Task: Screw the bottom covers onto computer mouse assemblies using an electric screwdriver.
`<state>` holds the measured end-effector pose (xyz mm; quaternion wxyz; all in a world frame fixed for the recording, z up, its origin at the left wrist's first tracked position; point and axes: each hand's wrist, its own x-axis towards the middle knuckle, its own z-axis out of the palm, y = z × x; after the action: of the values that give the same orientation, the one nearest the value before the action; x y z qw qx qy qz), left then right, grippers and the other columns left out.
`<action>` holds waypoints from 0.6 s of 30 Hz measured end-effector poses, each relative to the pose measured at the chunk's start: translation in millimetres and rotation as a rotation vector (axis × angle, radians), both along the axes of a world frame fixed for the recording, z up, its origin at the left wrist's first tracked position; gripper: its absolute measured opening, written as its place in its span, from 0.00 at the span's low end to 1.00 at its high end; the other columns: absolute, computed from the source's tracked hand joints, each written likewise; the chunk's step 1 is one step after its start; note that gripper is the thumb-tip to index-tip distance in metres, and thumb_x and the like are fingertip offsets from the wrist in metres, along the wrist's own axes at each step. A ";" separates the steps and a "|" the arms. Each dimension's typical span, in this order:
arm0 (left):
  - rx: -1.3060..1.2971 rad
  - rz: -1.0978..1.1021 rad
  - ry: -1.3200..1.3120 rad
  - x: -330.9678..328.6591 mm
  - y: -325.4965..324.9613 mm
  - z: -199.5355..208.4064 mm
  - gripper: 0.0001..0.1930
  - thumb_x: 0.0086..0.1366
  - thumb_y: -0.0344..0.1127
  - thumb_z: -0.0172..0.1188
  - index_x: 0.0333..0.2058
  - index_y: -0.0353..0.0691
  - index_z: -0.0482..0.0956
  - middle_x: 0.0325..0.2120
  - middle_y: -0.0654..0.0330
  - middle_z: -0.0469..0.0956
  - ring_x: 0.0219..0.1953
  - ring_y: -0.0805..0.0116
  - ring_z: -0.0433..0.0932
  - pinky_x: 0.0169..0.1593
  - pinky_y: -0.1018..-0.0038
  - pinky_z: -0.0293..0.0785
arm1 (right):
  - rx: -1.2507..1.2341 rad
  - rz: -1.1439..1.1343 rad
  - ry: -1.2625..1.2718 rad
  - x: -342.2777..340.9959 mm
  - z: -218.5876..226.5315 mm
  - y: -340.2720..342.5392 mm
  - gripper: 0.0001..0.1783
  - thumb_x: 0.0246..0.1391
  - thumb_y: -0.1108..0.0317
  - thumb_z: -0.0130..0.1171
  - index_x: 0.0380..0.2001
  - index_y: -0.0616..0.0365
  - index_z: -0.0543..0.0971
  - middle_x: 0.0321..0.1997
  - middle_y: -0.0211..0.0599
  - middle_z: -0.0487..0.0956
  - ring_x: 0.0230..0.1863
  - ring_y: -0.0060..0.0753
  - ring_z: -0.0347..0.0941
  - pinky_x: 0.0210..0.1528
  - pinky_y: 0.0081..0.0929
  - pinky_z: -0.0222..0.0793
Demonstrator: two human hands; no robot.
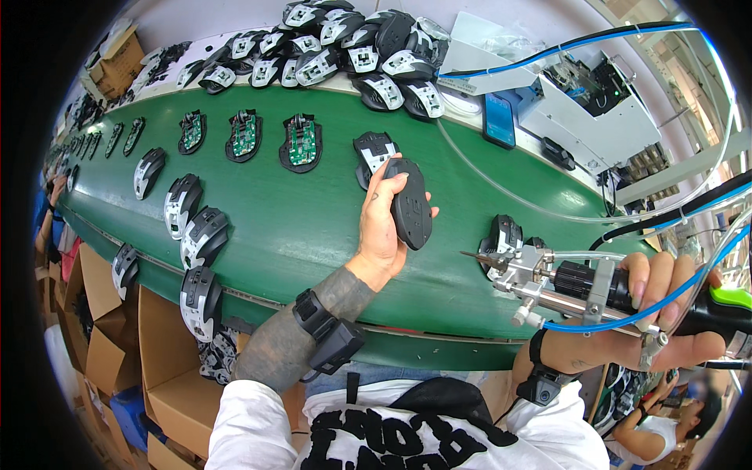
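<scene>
My left hand (377, 227) is wrapped around a black computer mouse (412, 207), its flat underside turned up, above the green belt (313, 211). Just beyond it lies a mouse shell (363, 168) in black and silver, partly covered by the hand. At the right, my right hand (662, 290) grips a powered screwdriver (576, 278) with a metal head, a blue hose and a clear tube. Its thin bit points left, apart from the held mouse. Behind the screwdriver's tip sits another mouse (501, 233), partly hidden by the tool.
Mouse bases with green circuit boards (301, 143) stand along the belt's far side. Several silver-black mouse shells (204, 237) lie at the left. A large pile of mice (321, 63), a blue phone (499, 120) and a white machine (576, 117) are beyond. Cardboard boxes (168, 376) stand below left.
</scene>
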<state>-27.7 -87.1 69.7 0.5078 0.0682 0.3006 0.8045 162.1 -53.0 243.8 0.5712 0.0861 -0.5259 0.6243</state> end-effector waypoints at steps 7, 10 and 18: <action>0.019 -0.054 -0.003 2.5 -3.6 4.3 0.25 0.59 0.40 0.50 0.55 0.46 0.61 0.39 0.57 0.66 0.36 0.66 0.73 0.38 0.64 0.77 | -0.046 -0.021 -0.057 11.0 9.2 -10.6 0.23 0.51 0.45 0.56 0.27 0.55 0.67 0.19 0.25 0.62 0.22 0.18 0.60 0.35 0.17 0.60; 0.053 -0.097 -0.030 5.2 -6.8 7.9 0.24 0.60 0.40 0.49 0.56 0.46 0.61 0.40 0.57 0.66 0.37 0.65 0.73 0.40 0.62 0.77 | -0.026 0.008 -0.055 -2.8 -2.8 -13.1 0.25 0.52 0.44 0.55 0.33 0.58 0.68 0.20 0.26 0.63 0.23 0.19 0.63 0.34 0.17 0.60; 0.153 -0.200 -0.090 10.0 -8.8 10.7 0.24 0.60 0.39 0.46 0.56 0.46 0.58 0.46 0.55 0.66 0.39 0.62 0.73 0.42 0.60 0.76 | 0.065 0.009 -0.016 -28.2 -21.0 -12.4 0.29 0.52 0.40 0.52 0.48 0.48 0.62 0.21 0.28 0.65 0.20 0.22 0.65 0.29 0.22 0.61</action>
<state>-17.7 -95.9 80.4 0.5916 0.1003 0.2070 0.7727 134.0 -65.4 222.8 0.5611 0.1021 -0.5498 0.6102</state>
